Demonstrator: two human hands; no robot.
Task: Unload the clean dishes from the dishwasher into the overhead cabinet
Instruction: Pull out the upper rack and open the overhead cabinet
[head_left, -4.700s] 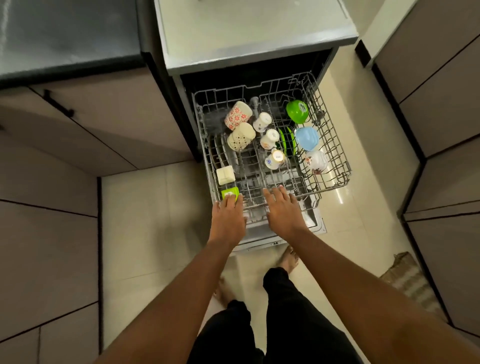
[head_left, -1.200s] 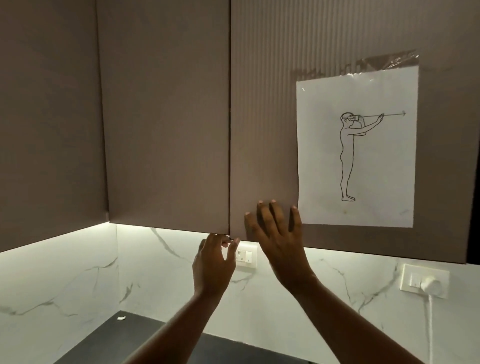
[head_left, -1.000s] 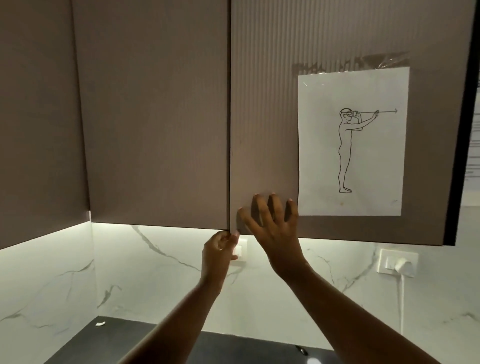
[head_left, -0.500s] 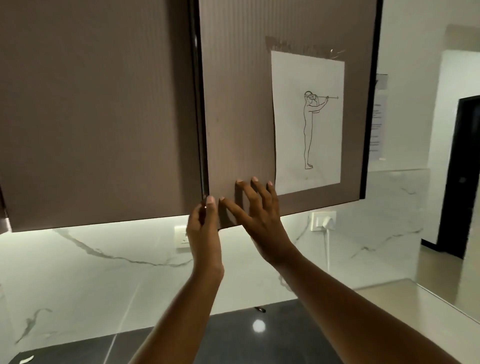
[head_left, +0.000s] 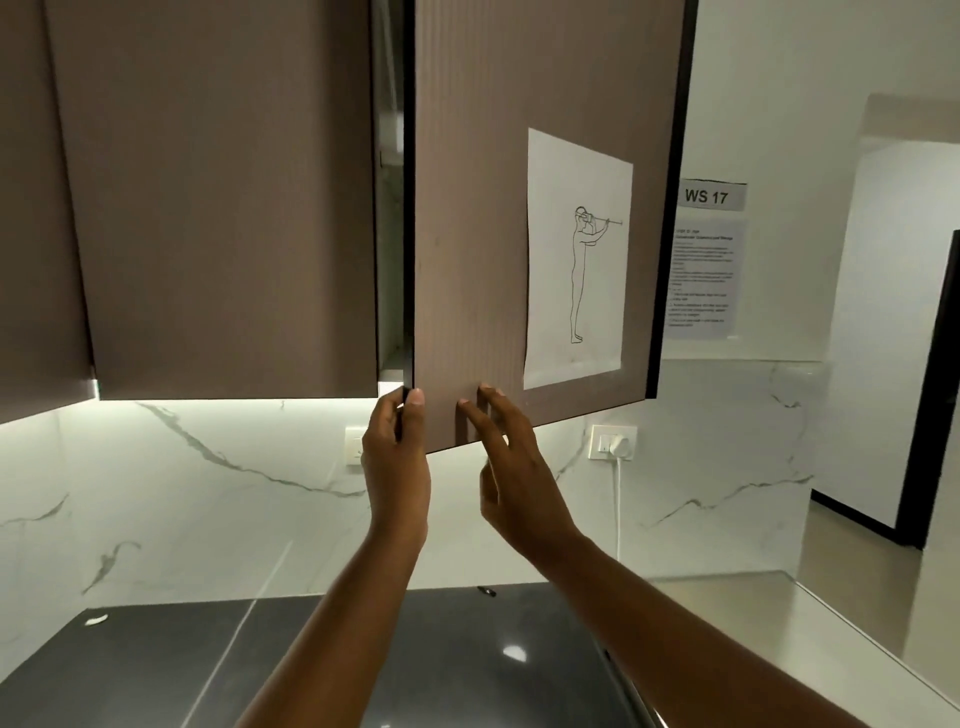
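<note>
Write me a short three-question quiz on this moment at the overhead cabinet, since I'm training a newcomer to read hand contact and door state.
1. True or false: the cabinet door with the paper drawing taped on it is fully shut.
2. Which hand grips the door's lower corner edge? A) left hand B) right hand C) neither
3. Fill in: the right hand's fingertips touch the door's ____ face.

Key:
1. False; a gap shows beside the neighbouring door.
2. A; thumb on the front, fingers behind the edge.
3. Front; its fingers are nearly straight and hold nothing.
</note>
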